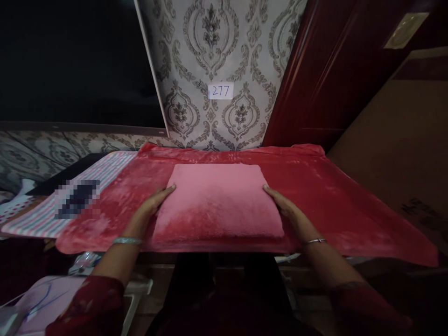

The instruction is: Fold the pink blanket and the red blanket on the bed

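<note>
A folded pink towel [217, 200] lies flat in the middle of a red fleece blanket [325, 196] that covers the table. My left hand [152, 205] rests against the towel's left edge, fingers stretched along it. My right hand [285, 207] lies against the towel's right edge in the same way. Both hands press or hold the sides of the folded towel; whether the fingers reach under it is hidden. Each wrist wears a bangle.
A striped pink-and-white cloth [45, 214] lies left of the blanket, with a blurred dark object on it. Patterned wallpaper with a paper label "277" [220, 91] is behind. A dark red door [336, 70] and a cardboard box [402, 149] stand at right.
</note>
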A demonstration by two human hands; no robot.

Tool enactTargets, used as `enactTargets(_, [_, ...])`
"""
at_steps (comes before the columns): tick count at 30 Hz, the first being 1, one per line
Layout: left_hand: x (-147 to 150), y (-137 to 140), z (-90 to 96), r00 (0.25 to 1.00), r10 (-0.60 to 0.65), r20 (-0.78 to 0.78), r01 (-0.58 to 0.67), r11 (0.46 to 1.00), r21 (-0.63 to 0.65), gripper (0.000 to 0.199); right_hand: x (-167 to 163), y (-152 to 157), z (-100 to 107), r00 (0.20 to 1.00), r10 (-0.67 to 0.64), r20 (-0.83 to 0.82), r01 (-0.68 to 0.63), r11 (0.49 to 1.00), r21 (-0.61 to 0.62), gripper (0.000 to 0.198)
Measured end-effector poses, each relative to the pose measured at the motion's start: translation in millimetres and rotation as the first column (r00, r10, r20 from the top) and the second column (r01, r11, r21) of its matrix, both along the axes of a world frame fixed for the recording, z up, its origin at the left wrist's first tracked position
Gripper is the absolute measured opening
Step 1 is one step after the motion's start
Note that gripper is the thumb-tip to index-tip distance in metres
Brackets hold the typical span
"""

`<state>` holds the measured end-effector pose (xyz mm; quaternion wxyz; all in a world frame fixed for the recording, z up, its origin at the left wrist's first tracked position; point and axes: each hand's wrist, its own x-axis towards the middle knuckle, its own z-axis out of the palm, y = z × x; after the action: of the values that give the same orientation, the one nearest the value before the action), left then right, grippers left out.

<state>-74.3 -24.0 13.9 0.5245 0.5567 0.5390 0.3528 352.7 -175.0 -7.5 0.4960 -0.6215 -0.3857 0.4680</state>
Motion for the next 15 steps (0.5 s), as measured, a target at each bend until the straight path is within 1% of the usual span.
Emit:
enactTargets(2, [1.9, -9.1, 2.1, 0.996, -0.037, 0.08, 0.042, 0.996, -0.073, 0.055, -4.3, -4.4, 0.7, 0.995, 0.031, -0.099, -0.028, 0.999, 0.03, 0.058])
enactTargets(3, [4.8, -11.1, 6.4, 0.993, -0.029, 0.113, 0.037, 0.997, -0.068, 0.057, -6.4, -3.5, 4.1, 0.992, 0.027, -0.121, -0.019, 0.998, 0.067, 0.064])
enactTargets(5, [11.5, -11.7, 21.6, 0.988, -0.002, 0.154, 0.001, 1.0, 0.007, 0.064, -8.6, 1.6, 17.2, 0.995, -0.03, -0.094, 0.045, 0.985, 0.166, 0.078])
enactTargets(7, [16.6, -10.3, 42.2, 0.982, -0.001, 0.187, -0.018, 0.995, 0.103, 0.074, -6.5, 6.7, 36.3, 0.996, -0.087, -0.025, 0.09, 0.966, 0.243, 0.089])
enactTargets(9, [18.9, -9.0, 62.4, 0.979, -0.031, 0.202, -0.011, 0.979, 0.206, 0.083, -1.0, 9.1, 55.9, 0.993, -0.119, 0.026, 0.105, 0.945, 0.31, 0.093])
enactTargets(11, [19.7, -8.2, 75.4, 0.98, -0.045, 0.194, -0.013, 0.958, 0.286, 0.087, 4.5, 8.7, 68.5, 0.991, -0.126, 0.035, 0.104, 0.922, 0.373, 0.091])
enactTargets(13, [20.8, -7.8, 76.5, 0.986, -0.034, 0.165, -0.018, 0.953, 0.304, 0.087, 6.9, 6.5, 68.1, 0.992, -0.125, 0.023, 0.106, 0.911, 0.398, 0.086])
enactTargets(14, [21.7, -7.8, 72.6, 0.99, -0.02, 0.142, -0.021, 0.96, 0.28, 0.086, 6.8, 4.8, 62.6, 0.992, -0.127, 0.02, 0.11, 0.919, 0.378, 0.083])
enactTargets(15, [22.6, -8.2, 66.2, 0.993, -0.006, 0.117, -0.022, 0.972, 0.235, 0.084, 6.0, 2.7, 54.3, 0.991, -0.129, 0.023, 0.115, 0.937, 0.331, 0.078])
